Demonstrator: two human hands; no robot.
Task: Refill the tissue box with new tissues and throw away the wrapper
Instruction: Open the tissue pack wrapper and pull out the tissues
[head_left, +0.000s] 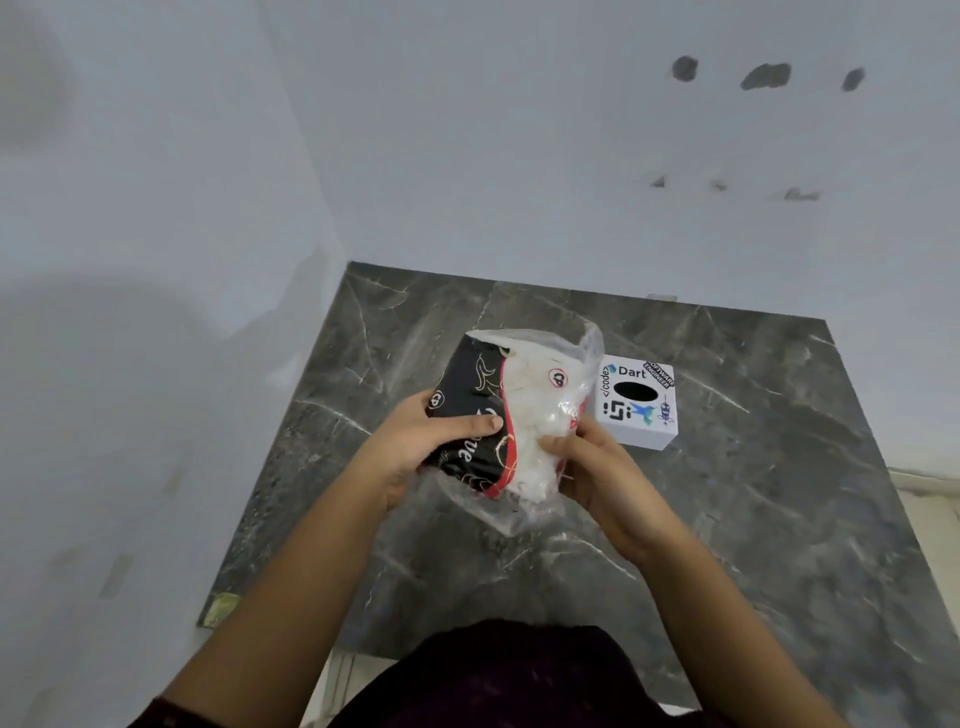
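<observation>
A tissue pack (524, 415) in a clear plastic wrapper with a black and red printed side is held above the dark marble table (753, 519). White tissues show through the clear part. My left hand (421, 452) grips the black printed side of the pack. My right hand (597, 467) grips the clear side, thumb pressed on the tissues. Just right of the pack, a white cube tissue box (641, 405) with stickers and a black oval slot on top stands on the table.
The table sits in a corner between pale walls (156, 260). Its left edge runs close to the left wall. A pale floor strip (930, 499) shows at the right.
</observation>
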